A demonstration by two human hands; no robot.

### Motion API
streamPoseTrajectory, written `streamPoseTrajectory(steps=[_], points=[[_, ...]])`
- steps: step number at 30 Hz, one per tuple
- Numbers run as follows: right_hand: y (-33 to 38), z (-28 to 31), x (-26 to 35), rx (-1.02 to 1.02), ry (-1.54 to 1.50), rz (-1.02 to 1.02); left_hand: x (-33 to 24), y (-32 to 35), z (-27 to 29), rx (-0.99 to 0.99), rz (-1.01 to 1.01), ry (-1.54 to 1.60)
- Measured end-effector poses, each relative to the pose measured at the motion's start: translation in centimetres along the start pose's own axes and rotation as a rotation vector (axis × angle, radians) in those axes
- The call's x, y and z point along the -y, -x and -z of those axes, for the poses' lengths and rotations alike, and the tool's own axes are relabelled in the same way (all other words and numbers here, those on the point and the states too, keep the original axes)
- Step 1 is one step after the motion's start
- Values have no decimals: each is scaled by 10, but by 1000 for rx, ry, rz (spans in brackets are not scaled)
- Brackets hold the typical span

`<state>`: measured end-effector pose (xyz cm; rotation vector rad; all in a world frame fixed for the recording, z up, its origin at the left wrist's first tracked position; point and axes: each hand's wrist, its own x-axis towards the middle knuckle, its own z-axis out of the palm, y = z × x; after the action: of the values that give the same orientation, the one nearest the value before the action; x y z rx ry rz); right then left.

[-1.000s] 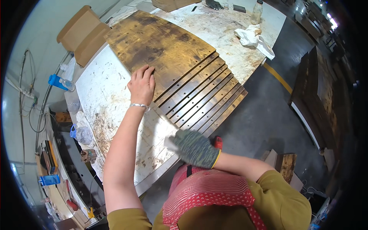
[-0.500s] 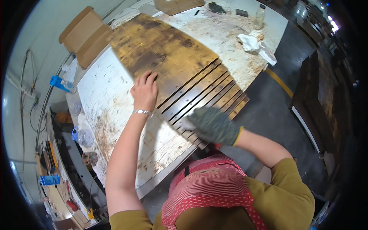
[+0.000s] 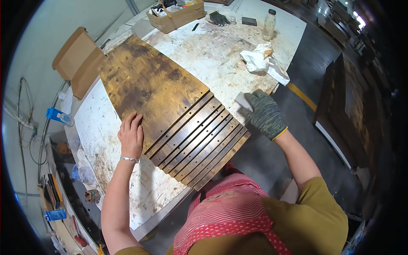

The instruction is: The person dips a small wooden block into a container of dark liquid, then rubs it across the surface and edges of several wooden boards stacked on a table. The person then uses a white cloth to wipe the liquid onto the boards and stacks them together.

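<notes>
Head: L hand flat on board.

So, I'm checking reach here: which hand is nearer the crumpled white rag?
Right. The gloved right hand sits just below the crumpled white rag; the bare left hand rests on the stained wooden board, farther off.

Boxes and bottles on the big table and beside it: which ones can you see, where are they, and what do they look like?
Cardboard box: off the table's far left edge, plain brown, flaps open.
Cardboard tray: far end of the table, brown, shallow, tools inside.
Plastic bottle: far right of the table, upright, clear, dark cap.
Blue bottle: left, below the table edge, lying on its side.
</notes>
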<state>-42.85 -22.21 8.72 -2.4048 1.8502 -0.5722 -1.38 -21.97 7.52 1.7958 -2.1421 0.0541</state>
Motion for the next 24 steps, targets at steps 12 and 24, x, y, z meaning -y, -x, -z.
streamPoseTrajectory(steps=[12, 24], points=[[24, -8, 72, -157, -62, 72, 5, 6, -3, -58, -23, 22], [86, -66, 251, 91, -408, 410, 1, 4, -7, -139, -27, 63]])
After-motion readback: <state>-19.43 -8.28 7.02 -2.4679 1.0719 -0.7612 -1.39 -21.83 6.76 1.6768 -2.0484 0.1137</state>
